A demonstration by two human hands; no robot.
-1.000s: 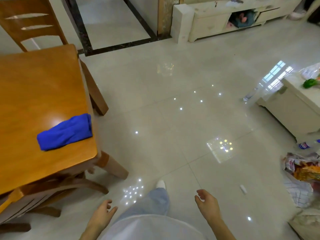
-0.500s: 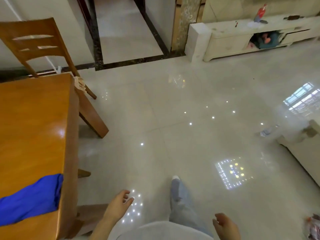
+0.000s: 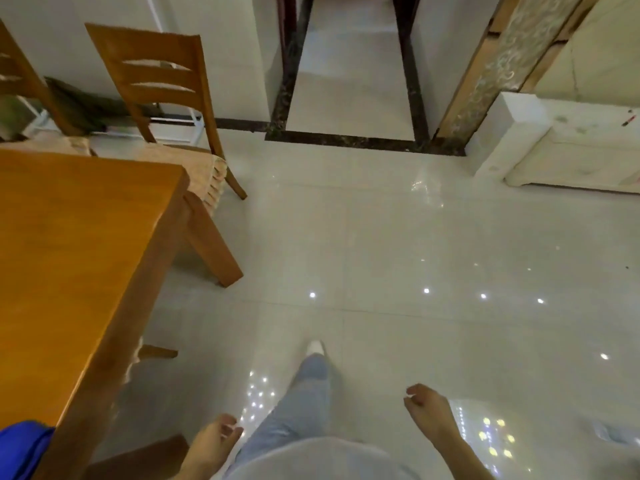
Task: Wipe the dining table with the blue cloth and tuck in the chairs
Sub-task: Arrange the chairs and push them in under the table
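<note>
Both hands hung empty and loosely curled; the blue cloth [image 3: 20, 448] lay at the bench's [image 3: 69, 254] near edge, left of the left hand [image 3: 211, 441], the right hand [image 3: 429, 410] farther.

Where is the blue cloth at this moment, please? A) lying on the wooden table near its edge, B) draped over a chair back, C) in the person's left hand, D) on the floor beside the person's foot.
A: the blue cloth lies on the wooden table at the bottom left corner of the view, while the left hand and right hand both hang empty over the floor.
</note>
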